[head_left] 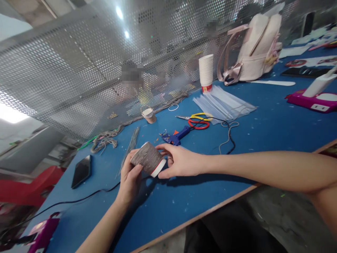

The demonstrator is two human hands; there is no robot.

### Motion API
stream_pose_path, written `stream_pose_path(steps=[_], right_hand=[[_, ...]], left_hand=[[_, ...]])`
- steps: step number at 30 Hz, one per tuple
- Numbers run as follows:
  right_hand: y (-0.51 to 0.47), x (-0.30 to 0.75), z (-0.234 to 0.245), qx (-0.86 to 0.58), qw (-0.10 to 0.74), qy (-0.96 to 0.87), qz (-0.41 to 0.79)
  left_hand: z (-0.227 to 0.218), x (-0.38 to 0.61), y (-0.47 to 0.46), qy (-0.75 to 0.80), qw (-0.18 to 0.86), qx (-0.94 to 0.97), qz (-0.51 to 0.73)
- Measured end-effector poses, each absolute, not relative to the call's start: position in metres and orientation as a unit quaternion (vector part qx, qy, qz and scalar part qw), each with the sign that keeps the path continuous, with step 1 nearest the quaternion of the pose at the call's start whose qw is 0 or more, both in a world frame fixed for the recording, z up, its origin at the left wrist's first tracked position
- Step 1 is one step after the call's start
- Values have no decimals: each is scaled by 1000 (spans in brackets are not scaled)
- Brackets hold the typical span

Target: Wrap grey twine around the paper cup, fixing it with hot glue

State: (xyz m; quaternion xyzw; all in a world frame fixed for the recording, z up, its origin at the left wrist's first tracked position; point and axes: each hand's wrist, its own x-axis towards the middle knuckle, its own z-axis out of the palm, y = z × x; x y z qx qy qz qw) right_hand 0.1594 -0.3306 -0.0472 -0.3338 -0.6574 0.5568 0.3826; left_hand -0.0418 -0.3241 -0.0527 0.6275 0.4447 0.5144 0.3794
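Note:
Above the blue table, a paper cup (149,159) wound with grey cord is held tilted on its side. A white band and a thin red line show at its lower right end. My left hand (129,175) is closed around the wrapped side, thumb on the cord. At the white end, my right hand (179,161) curls its thumb and fingers about the edge; its inner fingertips are partly hidden. Just behind the cup lies a blue glue gun (179,136). Scissors (199,121) with red and yellow handles rest beyond it.
Stacked paper cups (206,72), clear strips (223,103) and a pink backpack (252,52) stand toward the back right. A small cup (149,115), grey cord (105,140) and a phone (81,171) are left. A black cable (79,200) crosses the table (171,214); perforated metal screen (105,63) behind.

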Motion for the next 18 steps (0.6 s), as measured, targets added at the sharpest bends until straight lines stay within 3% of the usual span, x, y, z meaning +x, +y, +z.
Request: stream_pose_path(steps=[3, 10, 13, 18], right_hand=[[-334, 158, -52, -354, 420, -681, 484], [-331, 162, -55, -376, 421, -715, 413], [-326, 163, -59, -414, 434, -733, 321], [-324, 162, -63, -433, 389, -795, 173]], left_hand=[[-60, -47, -320, 440, 369, 643, 506], [-56, -45, -320, 438, 258, 697, 506], [-50, -37, -326, 461, 205, 715, 483], [-52, -26, -333, 464, 198, 721, 475]])
